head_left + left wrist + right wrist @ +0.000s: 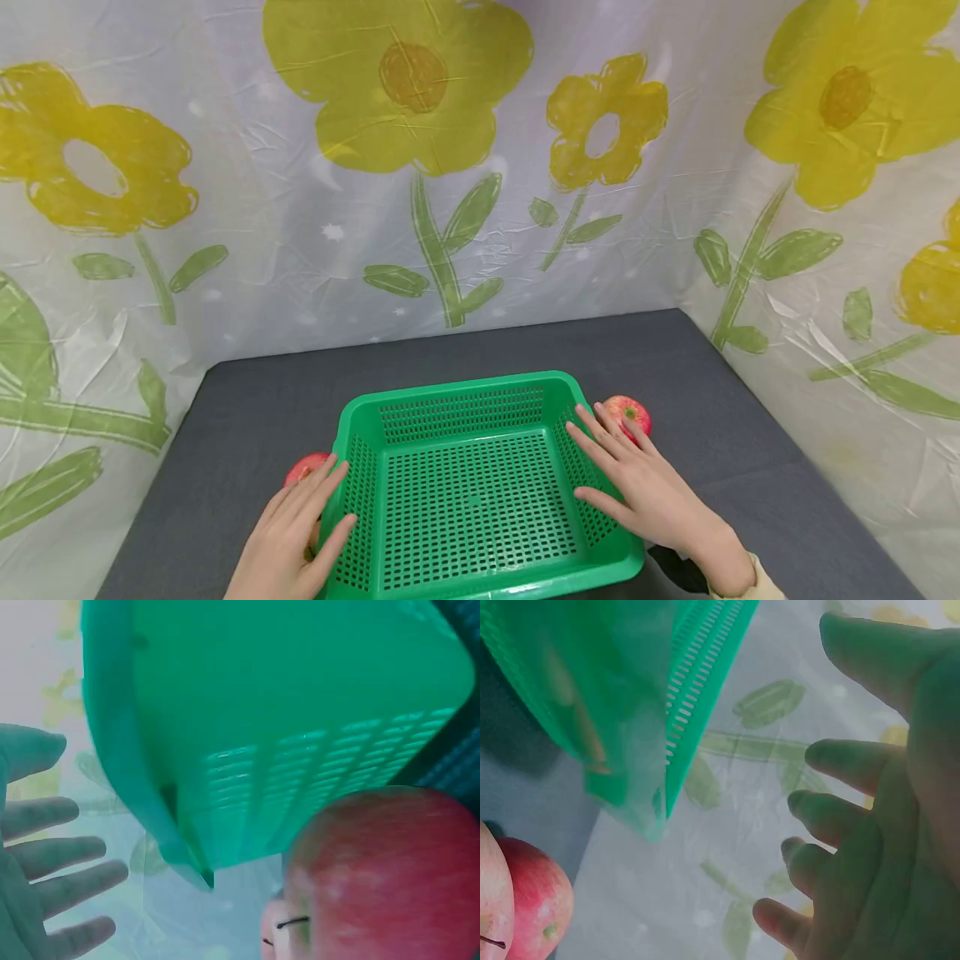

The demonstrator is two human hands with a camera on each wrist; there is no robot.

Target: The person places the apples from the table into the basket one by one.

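A green plastic basket (472, 500) with slotted walls stands on the dark cloth, and its inside shows only the perforated floor. Over its left rim hovers my left hand (281, 537), fingers straight and spread, holding nothing. My right hand (637, 483) is at the right rim in the same way, fingers extended and apart. A red apple (305, 468) shows just beyond the left fingers, outside the basket. Another red apple (628, 410) lies outside the right wall, partly hidden by the right fingers. The left wrist view shows a large apple (390, 862) close by the basket wall.
The dark grey cloth (285, 400) covers the table. Behind and beside it hangs a pale curtain (300, 275) with yellow flowers. In the right wrist view, an apple (540, 896) overlaps a second one with a stem (491, 889) at the left edge.
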